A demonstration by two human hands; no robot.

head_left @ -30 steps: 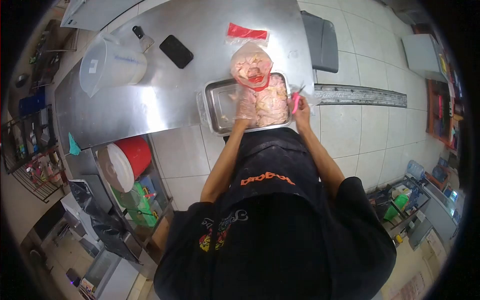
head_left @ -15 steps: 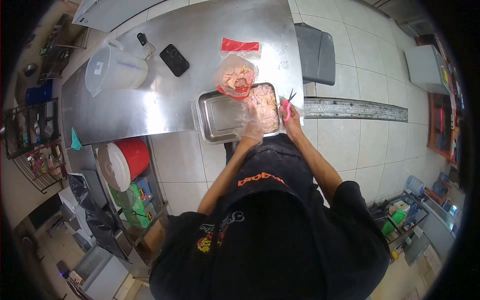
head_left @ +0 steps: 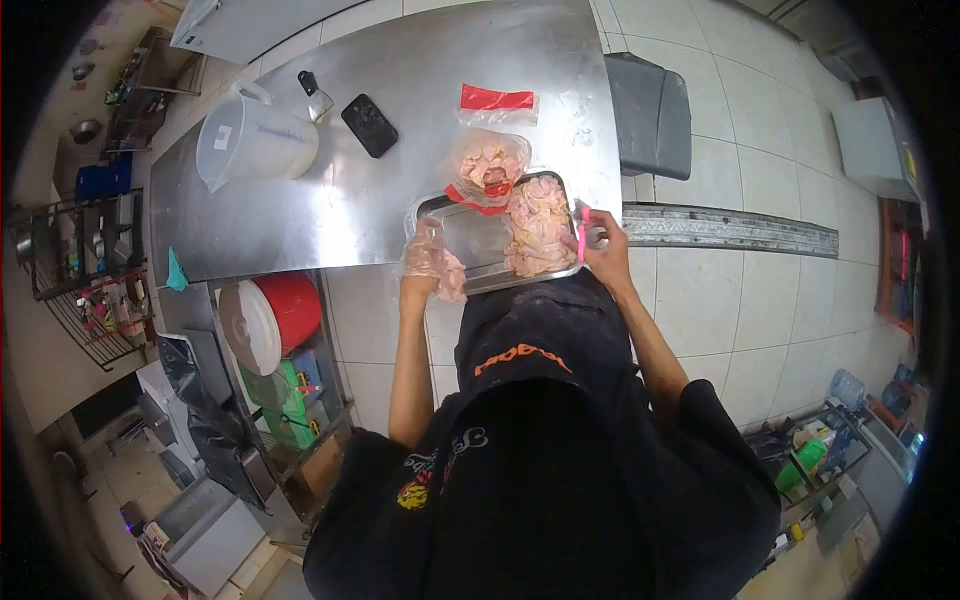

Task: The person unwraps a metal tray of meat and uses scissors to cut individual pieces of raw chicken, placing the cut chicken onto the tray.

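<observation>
My left hand, in a clear plastic glove, is at the left end of the metal tray. It is closed on a pale pink piece of raw meat that hangs by the tray's near edge. My right hand grips pink-handled scissors at the tray's right edge; their blades are hard to make out. Raw meat pieces are heaped in the right part of the tray. A plastic bag with more raw meat and a red band rests against the tray's far edge.
On the steel table stand a large translucent jug, a black phone and a black-handled tool. Above the bag lies a red-topped plastic strip. A red bucket sits on the lower left shelf.
My left hand has moved left from the meat heap to the tray's left end, with a piece of meat in it. The scissors have turned in my right hand. The view has shifted slightly.
</observation>
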